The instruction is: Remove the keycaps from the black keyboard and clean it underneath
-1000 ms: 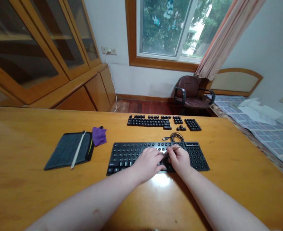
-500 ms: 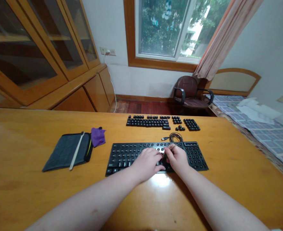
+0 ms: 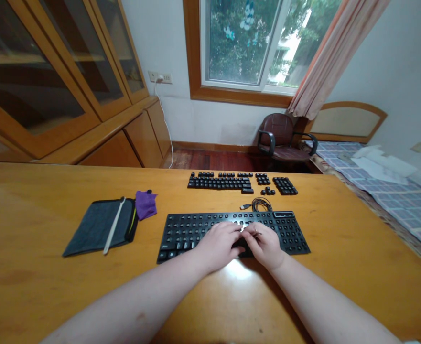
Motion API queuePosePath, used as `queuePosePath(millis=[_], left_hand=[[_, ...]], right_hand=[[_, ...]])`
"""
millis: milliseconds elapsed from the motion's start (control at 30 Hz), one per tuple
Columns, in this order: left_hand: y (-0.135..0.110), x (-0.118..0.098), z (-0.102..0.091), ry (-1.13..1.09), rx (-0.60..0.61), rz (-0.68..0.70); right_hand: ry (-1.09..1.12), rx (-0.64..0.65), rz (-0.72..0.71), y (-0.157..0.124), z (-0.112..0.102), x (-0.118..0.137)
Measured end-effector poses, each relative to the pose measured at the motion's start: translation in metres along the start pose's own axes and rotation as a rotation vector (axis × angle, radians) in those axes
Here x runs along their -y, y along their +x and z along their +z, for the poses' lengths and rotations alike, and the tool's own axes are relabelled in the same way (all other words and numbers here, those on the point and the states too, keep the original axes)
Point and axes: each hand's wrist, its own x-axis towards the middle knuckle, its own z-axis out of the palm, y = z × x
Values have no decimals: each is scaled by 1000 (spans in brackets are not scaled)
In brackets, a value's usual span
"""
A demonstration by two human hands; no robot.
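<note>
A black keyboard base [image 3: 192, 229] with its keycaps taken off lies on the wooden table [image 3: 34, 267] in front of me. Both my hands rest on its middle. My left hand [image 3: 219, 244] is curled, fingertips meeting those of my right hand [image 3: 265, 244], which is closed in a pinch. Between the fingertips shows a small thin light piece that I cannot make out. The removed keycaps [image 3: 221, 182] lie in keyboard order in rows at the table's far side. The keyboard's coiled cable [image 3: 259, 204] sits just behind the base.
A grey pouch [image 3: 95, 229] with a white stick [image 3: 114, 225] across it lies to the left, a purple cloth [image 3: 146, 203] beside it. A brown office chair [image 3: 280, 138] stands beyond the table, a bed [image 3: 396, 191] at right, glass-door cabinets [image 3: 52, 86] at left.
My right hand has drawn back a little toward me and lowered onto the keyboard, its fingertips now against the left hand's. The left hand has hardly moved.
</note>
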Motion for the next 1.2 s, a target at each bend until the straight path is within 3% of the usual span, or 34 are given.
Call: queuePosePath(millis=[167,267,433,600,767,1000,1200], left_hand=[[1,0,0,-39,12,-19],[1,2,3,-2,19,-36],[2,7,9,32,51,-47],[2,10,9,23,53,-38],[2,11,9,12,56,-25],[2,9,7,5,66,-26],[1,7,3,-53,-31,-44]], right_hand=[[-110,275,47,6,-2,-4],[-125,312,10,6,-1,-7],[-86,226,-135,3,4,-11],[-53,154,-160,2,7,-13],[24,151,-87,0,7,-14],[161,-122,195,0,-2,-19],[197,-162,202,-1,-1,-22]])
